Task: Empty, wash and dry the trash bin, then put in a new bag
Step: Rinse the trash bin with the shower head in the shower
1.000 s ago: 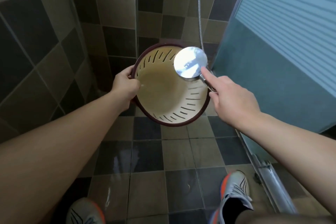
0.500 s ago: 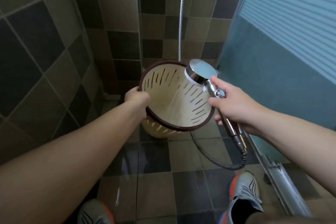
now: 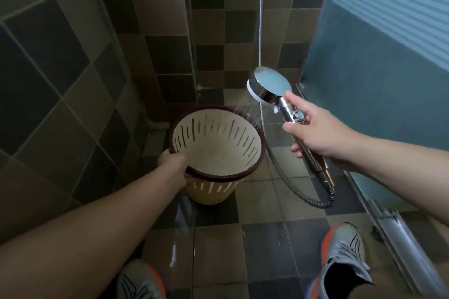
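- Nearest, at the bottom edge: two grey shoes with orange trim, the left shoe (image 3: pixel 139 279) and the right shoe (image 3: pixel 341 257), planted on a wet tiled floor (image 3: pixel 218 250) streaked with water.
- Along the right side, low down: a metal door track (image 3: pixel 398 238) under a frosted blue door panel (image 3: pixel 379 75).
- Reaching in from the lower left: left hand (image 3: pixel 172 161), fingers curled over the dark rim on the near-left side, gripping the trash bin (image 3: pixel 216 148).
- Bin itself: cream, slotted walls, dark brown rim, held tilted with the mouth toward the camera, base down near the floor; cannot tell whether the base touches the tiles. Nothing visible inside, no bag, so emptied already by the look of it.
- From the right: right hand (image 3: pixel 313 131), fingers wrapped round the chrome handle of the shower head (image 3: pixel 269 84), index finger stretched up toward the head.
- Shower head above and to the right of the bin, apart from it, fine spray angling down onto the far rim; hose (image 3: pixel 308 199) looping below the hand.
- Farthest: checked brown and dark wall tiles (image 3: pixel 170 31) meeting in a corner.
- Judged stage: washing under way, rinse reaching the rim and inner wall. Left to do, as far as can be told: finishing the rinse, drying, fitting a new bag; no cloth or bag in sight.
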